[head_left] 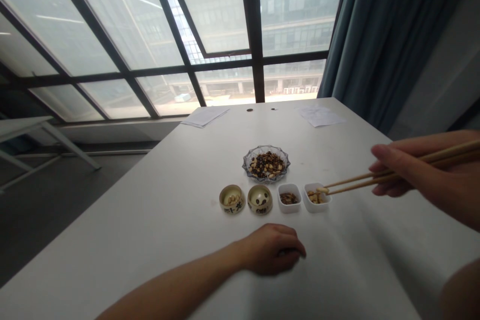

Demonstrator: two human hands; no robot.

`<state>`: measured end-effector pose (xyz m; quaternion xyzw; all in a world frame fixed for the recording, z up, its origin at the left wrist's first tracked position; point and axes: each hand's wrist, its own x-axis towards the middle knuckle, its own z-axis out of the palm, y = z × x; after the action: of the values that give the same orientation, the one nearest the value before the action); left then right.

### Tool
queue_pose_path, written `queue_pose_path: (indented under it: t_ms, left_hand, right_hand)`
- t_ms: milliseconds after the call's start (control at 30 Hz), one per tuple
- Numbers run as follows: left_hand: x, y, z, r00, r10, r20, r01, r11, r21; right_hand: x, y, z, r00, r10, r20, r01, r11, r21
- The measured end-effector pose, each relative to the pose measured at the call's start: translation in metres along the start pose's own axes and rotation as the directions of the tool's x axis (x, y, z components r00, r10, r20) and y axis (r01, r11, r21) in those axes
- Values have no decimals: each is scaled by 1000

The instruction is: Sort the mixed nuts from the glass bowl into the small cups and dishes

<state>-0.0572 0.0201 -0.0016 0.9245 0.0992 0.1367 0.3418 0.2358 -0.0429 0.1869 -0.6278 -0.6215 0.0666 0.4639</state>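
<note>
My right hand point(420, 170) grips a pair of wooden chopsticks point(360, 186). Their tips meet a pale, nut-like piece point(322, 190) over the right white dish point(326, 202), which holds similar light pieces. My left hand point(275, 250) rests on the table with its fingers curled and nothing visible in them. Beside the right dish stands another white dish point(289, 208) with thin brown seeds. Further left are a cream bowl point(255, 205) with a few dark seeds and another cream bowl point(227, 204) with tan nuts. Behind them, a scalloped glass bowl point(246, 167) contains a mix of dark and pale pieces.
Paper sheets lie at the far left point(204, 117) and far right point(322, 116) of the white table point(168, 220). Two small dark items, one a round disc point(249, 110), sit near the back edge. Windows rise behind; a blue curtain point(360, 45) hangs at right.
</note>
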Motion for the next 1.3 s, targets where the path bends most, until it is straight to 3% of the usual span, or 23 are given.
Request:
queue_pose_path:
  t_ms: [100, 300, 467, 833, 933, 1100, 1300]
  left_hand:
    - [0, 0, -1, 1000, 6, 4, -6, 1000, -7]
    - [0, 0, 0, 1000, 15, -5, -15, 1000, -8]
    - [0, 0, 0, 1000, 11, 2, -11, 1000, -8]
    - [0, -1, 1, 999, 38, -11, -38, 998, 40]
    - [1, 2, 1, 996, 85, -6, -84, 991, 108]
    - [1, 7, -1, 991, 129, 35, -134, 971, 197]
    - [-1, 2, 3, 989, 140, 56, -148, 973, 179]
  right_hand:
    - [1, -2, 5, 988, 39, 147, -31, 998, -61]
    - [9, 5, 10, 974, 48, 220, -33, 997, -68]
    - [13, 2, 15, 978, -4, 210, 16, 998, -56]
    - [18, -16, 26, 996, -91, 8, 91, 996, 12]
    - [23, -13, 37, 997, -80, 10, 80, 997, 9]
    - [32, -11, 62, 991, -55, 121, 42, 993, 106]
    - [35, 0, 110, 985, -3, 171, -48, 956, 290]
